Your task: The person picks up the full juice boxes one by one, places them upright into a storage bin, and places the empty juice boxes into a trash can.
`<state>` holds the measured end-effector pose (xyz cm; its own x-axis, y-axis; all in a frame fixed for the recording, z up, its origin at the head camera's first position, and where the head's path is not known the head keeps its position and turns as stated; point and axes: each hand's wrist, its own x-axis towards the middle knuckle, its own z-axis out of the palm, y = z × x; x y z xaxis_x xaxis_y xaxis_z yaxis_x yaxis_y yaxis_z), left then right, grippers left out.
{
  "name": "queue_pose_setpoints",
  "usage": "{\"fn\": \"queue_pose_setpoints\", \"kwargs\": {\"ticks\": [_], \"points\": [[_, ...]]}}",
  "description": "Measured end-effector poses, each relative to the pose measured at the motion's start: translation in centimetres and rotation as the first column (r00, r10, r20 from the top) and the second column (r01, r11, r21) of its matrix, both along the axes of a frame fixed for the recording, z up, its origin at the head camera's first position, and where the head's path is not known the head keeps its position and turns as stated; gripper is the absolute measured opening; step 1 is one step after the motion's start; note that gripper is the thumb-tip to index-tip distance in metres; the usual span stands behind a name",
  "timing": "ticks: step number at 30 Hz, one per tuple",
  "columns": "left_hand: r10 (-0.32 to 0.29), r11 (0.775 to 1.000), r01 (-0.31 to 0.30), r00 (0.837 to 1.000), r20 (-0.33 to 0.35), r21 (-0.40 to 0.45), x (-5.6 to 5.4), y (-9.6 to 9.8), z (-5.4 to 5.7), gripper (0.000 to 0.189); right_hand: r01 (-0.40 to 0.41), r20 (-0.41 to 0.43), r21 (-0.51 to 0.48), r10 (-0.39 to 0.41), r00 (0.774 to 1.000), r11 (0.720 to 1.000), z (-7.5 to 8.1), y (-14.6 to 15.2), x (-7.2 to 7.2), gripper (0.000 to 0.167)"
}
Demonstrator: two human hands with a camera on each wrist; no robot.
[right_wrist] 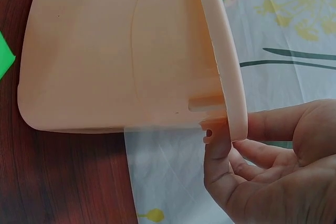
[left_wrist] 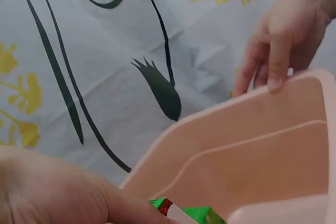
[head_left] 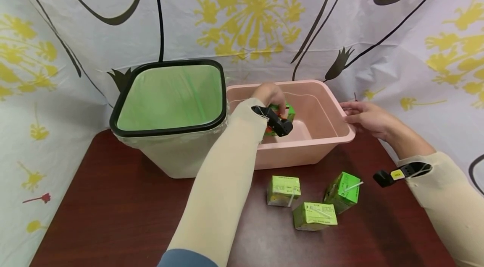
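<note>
My left hand reaches down into the pink plastic bin, its fingers curled over a green-and-red juice box. That box is largely hidden by the hand and the wrist camera; only its green and red corners show beside the hand in the left wrist view. At the bin's right end, my right hand pinches the rim, thumb on one side and fingers on the other, as the right wrist view shows. In front of the bin, three green juice boxes with straws stand on the table: one left, one middle, one right.
A pale waste bin with a black rim and a green inside stands left of the pink bin, close against it. Both sit on a dark red wooden table. A white cloth with yellow flower prints hangs behind and at both sides.
</note>
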<state>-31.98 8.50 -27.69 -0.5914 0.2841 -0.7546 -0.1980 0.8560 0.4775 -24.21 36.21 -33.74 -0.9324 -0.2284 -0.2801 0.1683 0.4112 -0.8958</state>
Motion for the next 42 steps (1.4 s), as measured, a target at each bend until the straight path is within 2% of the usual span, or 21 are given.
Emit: {"fn": "queue_pose_setpoints", "kwargs": {"ticks": [3,8,11,14,19,25,29,31,33,34,36,38,42], "points": [[0.028,1.0,-0.027,0.998,0.049,-0.008,0.1,0.0,-0.9,0.031,-0.001,0.001,-0.001,0.001,1.0,1.0,0.0,-0.1,0.0,0.056],[0.075,0.997,-0.073,0.992,0.098,-0.025,0.3,-0.3,-2.5,0.015,0.001,0.005,-0.003,-0.001,1.0,1.0,0.0,-0.1,0.0,0.056],[0.108,0.994,-0.103,0.985,0.134,-0.039,0.4,-0.5,-3.5,0.012,0.004,0.009,-0.002,-0.004,1.0,1.0,0.0,-0.1,0.0,0.056],[0.147,0.989,-0.144,0.97,0.193,-0.028,0.5,-0.8,-4.5,0.013,0.004,0.009,0.002,-0.004,1.0,1.0,0.0,-0.1,0.0,0.056],[0.176,0.984,-0.172,0.953,0.247,-0.037,0.4,-1.2,-5.6,0.013,0.002,0.01,0.002,-0.002,1.0,1.0,0.1,-0.2,0.1,0.057],[0.115,0.993,-0.11,0.974,0.195,-0.036,0.2,-1.8,-6.4,0.015,0.001,0.01,-0.008,-0.001,1.0,1.0,0.0,-0.2,0.1,0.057],[0.12,0.993,-0.117,0.97,0.214,-0.026,0.1,-2.1,-6.6,0.017,-0.005,0.011,-0.007,0.005,1.0,1.0,0.1,-0.1,0.1,0.058],[0.068,0.998,-0.07,0.982,0.178,0.005,0.1,-2.3,-6.8,0.018,-0.008,0.013,-0.004,0.008,1.0,1.0,0.1,-0.1,0.1,0.058],[-0.026,0.999,0.024,0.998,0.056,0.031,0.2,-2.5,-7.1,0.02,-0.011,0.013,0.0,0.011,1.0,1.0,0.0,-0.1,0.1,0.058],[-0.074,0.997,0.074,0.997,-0.013,0.033,0.2,-2.5,-7.3,0.022,-0.009,0.012,0.001,0.009,1.0,1.0,0.0,-0.1,0.1,0.058],[-0.167,0.985,0.171,0.974,-0.153,0.016,0.3,-2.7,-7.6,0.029,-0.009,0.012,-0.001,0.009,1.0,1.0,0.0,-0.1,0.1,0.057],[-0.193,0.98,0.198,0.953,-0.233,0.0,0.4,-2.8,-7.8,0.039,-0.006,0.01,-0.002,0.007,1.0,1.0,0.0,0.0,0.1,0.057],[-0.18,0.982,0.188,0.949,-0.257,0.007,0.4,-2.7,-8.2,0.051,-0.005,0.007,-0.011,0.005,1.0,1.0,-0.1,0.0,0.1,0.058]]}}
